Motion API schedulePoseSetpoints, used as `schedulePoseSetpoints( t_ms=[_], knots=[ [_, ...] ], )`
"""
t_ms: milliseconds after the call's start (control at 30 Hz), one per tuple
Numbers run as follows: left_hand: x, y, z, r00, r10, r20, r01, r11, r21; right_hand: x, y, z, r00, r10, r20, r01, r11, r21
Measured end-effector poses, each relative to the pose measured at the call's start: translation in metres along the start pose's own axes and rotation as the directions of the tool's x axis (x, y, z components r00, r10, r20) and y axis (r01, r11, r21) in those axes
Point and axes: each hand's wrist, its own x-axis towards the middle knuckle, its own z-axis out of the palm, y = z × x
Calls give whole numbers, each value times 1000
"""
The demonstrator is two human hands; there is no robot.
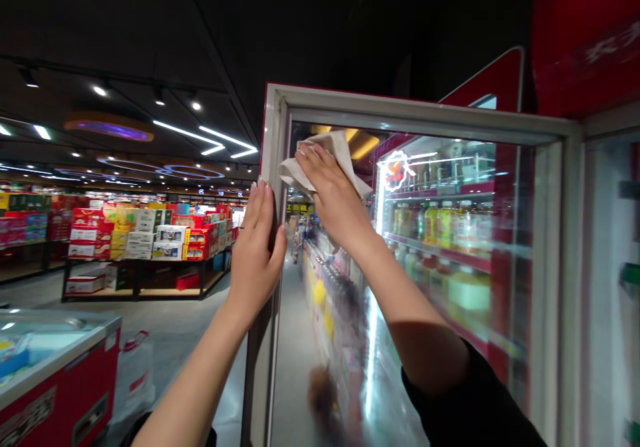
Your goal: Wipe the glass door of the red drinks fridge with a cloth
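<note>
My right hand (330,193) presses a whitish cloth (345,153) against the upper left corner of the glass (320,313) in a cooler door. The cloth sticks out around its fingers, crumpled at the left and pointed at the right. My left hand (256,250) lies against the outer edge of the light door frame (417,108), its fingers stretched upward and the thumb apart. That hand has nothing in it. Shelves of bottles (450,223) and a glowing light strip appear in the glass.
At the lower left stands a red chest freezer (60,380) with a glass top, a whitish bag (134,373) beside it. Farther back, a low display stand (137,280) bears stacked boxes (150,230). The cooler's opening (607,267) is at the right edge.
</note>
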Motion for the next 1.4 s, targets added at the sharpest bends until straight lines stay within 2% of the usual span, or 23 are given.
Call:
schedulePoseSetpoints(
  t_ms=[100, 233, 367, 533, 667, 867, 967, 1067, 1167, 1300, 1400],
  knots=[
    [0, 0, -2, 1000, -3, 13, 4, 1000, -10, 11, 4, 1, 999, 11, -35, -11, 1000, 2],
    [-1, 1, 0, 1000, -11, 8, 11, 1000, -22, -3, 1, 6, 996, 31, -81, -32, 999, -14],
    [0, 1, 3, 1000, -5, 2, 5, 1000, -17, -7, -9, 12, 1000, -1, -30, 1, 1000, -5],
    [-7, 0, 1, 1000, -8, 20, 8, 1000, 16, 7, 6, 6, 999, 23, -46, -23, 1000, -2],
    [-23, 5, -2, 999, -18, 45, 16, 999, 46, -11, 7, 8, 995, 50, -85, -51, 999, -10],
    [-37, 13, 4, 998, -41, 54, 36, 995, 98, -19, -14, 21, 999, 0, -35, 1, 1000, 23],
    [-36, 12, 5, 997, -52, 52, 48, 996, 78, -24, -13, 18, 998, 7, -70, -8, 1000, -10],
    [-36, 11, 6, 997, -56, 57, 54, 998, 28, -41, -18, 17, 993, 20, -118, -26, 998, -51],
    [-37, 11, 7, 996, -67, 57, 67, 998, 3, -51, -26, 21, 992, 24, -121, -32, 998, -63],
    [-37, 11, 8, 996, -68, 55, 67, 998, 19, -37, -25, 21, 997, 2, -83, -5, 999, -44],
    [-36, 11, 7, 996, -73, 56, 71, 997, 35, -31, -21, 16, 995, 30, -94, -32, 999, -22]
  ],
)
